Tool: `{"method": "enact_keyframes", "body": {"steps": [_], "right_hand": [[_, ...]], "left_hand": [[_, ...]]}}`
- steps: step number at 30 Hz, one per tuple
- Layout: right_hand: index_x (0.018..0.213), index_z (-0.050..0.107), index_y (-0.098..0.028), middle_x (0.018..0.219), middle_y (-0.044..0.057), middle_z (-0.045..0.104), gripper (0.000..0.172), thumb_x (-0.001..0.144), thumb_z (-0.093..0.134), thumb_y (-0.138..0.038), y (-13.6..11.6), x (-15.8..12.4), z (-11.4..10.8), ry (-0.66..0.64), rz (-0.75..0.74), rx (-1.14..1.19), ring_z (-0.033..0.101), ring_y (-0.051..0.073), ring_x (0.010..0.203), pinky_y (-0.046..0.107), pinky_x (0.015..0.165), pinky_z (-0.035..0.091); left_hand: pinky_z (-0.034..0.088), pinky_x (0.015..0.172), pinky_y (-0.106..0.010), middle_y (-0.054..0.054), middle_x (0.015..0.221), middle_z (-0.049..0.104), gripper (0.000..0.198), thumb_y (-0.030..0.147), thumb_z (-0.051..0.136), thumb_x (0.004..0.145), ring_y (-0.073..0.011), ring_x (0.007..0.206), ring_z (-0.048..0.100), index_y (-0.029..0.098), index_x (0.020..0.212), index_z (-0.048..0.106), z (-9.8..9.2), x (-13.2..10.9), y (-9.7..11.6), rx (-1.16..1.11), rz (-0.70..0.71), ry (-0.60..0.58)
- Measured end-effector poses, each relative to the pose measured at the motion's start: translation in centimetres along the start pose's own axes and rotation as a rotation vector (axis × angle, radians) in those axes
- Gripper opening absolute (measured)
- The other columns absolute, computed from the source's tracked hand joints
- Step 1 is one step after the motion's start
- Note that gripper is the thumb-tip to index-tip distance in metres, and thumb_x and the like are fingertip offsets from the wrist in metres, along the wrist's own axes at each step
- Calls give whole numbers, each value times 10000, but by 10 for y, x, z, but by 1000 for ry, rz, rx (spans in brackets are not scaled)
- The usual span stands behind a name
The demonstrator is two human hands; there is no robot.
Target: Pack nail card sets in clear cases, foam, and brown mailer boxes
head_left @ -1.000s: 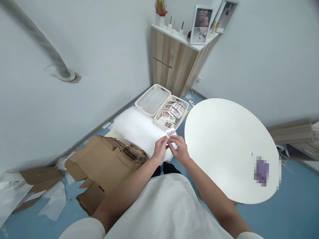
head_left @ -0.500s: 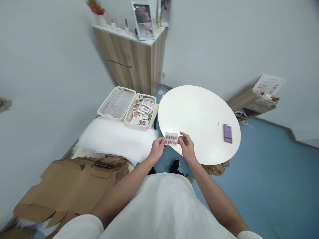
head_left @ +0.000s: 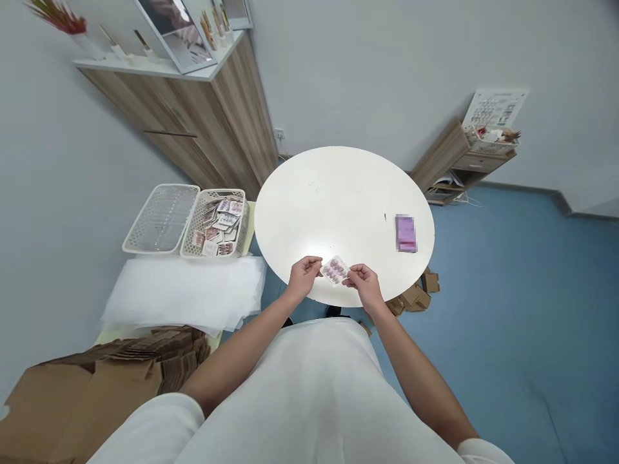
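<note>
A small flat pack of press-on nails, with rows of pinkish-purple nails, is held tilted over the near edge of the round white table. My left hand pinches at its left corner between thumb and fingers. On the opposite side, my right hand grips the lower right edge in a pinch. To the left, a white basket contains several similar nail packs in a loose heap.
A purple pixelated item lies on the table's right. Beside the basket is another basket with clear plastic trays. White sheets and flattened cardboard lie at left. A wooden cabinet stands behind; cardboard boxes sit under the table.
The view has shifted, bringing the table more to the left and the nail pack over its edge. Both hands still hold the pack, which has turned from level to tilted.
</note>
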State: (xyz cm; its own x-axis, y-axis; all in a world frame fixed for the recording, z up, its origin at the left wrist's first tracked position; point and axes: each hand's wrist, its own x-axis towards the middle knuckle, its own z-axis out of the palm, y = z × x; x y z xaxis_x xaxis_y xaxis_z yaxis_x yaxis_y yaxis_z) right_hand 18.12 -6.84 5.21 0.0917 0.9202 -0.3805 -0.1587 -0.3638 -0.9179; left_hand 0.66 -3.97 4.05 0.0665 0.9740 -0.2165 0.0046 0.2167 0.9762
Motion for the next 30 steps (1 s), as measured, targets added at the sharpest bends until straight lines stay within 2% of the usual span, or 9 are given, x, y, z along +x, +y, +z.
{"method": "enact_keyframes", "body": {"steps": [4,8,10,12,16,19,21,25,30], "right_hand": [[761,525,-190,613,-34,571,252,648,640,-384,-1,18,-31,-16,42,21,620,130,576,245,575,445],[738,546,-185,607,-40,551,210,654,631,-358,-9,41,-53,-66,19,-48,568,97,526,247,566,443],[729,558,-181,633,-32,553,201,654,624,-355,-13,53,-60,-99,6,-88,545,90,526,254,568,450],[736,569,-178,667,-20,558,207,658,617,-363,-16,65,-65,-119,-4,-117,526,86,535,261,568,455],[895,590,-186,798,16,570,285,695,580,-388,-19,80,-75,-208,-40,-164,534,99,629,287,633,472],[1208,448,-251,1027,50,526,613,640,651,-360,-19,80,-82,-324,-90,-274,545,115,737,317,706,476],[1311,317,-292,1087,54,493,802,602,690,-324,-20,78,-84,-412,-129,-407,534,115,733,337,728,473],[1299,357,-290,992,36,532,683,670,620,-276,-21,79,-80,-491,-228,-611,479,117,680,349,719,462],[1294,360,-290,984,34,522,635,698,570,-233,-22,86,-65,-487,-222,-632,458,114,667,321,684,458]], "left_hand": [[473,692,-285,-51,866,606,333,386,518,776,-123,713,578,166,1019,580,26,13,4,146,59,-22],[457,707,-272,-53,1026,566,637,398,621,699,-136,813,544,248,1276,396,42,21,15,381,139,-260],[450,729,-285,-43,1042,565,797,385,702,613,-147,823,533,264,1312,339,46,25,18,496,175,-383],[445,745,-299,-36,1009,574,827,360,717,595,-150,807,531,256,1317,327,49,30,18,572,200,-427],[446,738,-291,-5,845,566,686,320,661,666,-129,726,536,231,1278,364,53,37,10,610,197,-364],[446,721,-273,15,788,543,665,340,665,659,-121,704,535,233,1246,371,56,38,5,587,165,-267],[443,700,-269,23,756,531,665,371,673,645,-124,696,530,241,1226,377,57,36,4,590,124,-207],[439,673,-264,26,745,529,668,387,696,609,-128,689,521,249,1193,402,56,34,1,585,78,-176],[450,704,-277,5,851,553,689,347,692,623,-119,694,553,256,1225,371,46,39,-4,486,67,-181]]}}
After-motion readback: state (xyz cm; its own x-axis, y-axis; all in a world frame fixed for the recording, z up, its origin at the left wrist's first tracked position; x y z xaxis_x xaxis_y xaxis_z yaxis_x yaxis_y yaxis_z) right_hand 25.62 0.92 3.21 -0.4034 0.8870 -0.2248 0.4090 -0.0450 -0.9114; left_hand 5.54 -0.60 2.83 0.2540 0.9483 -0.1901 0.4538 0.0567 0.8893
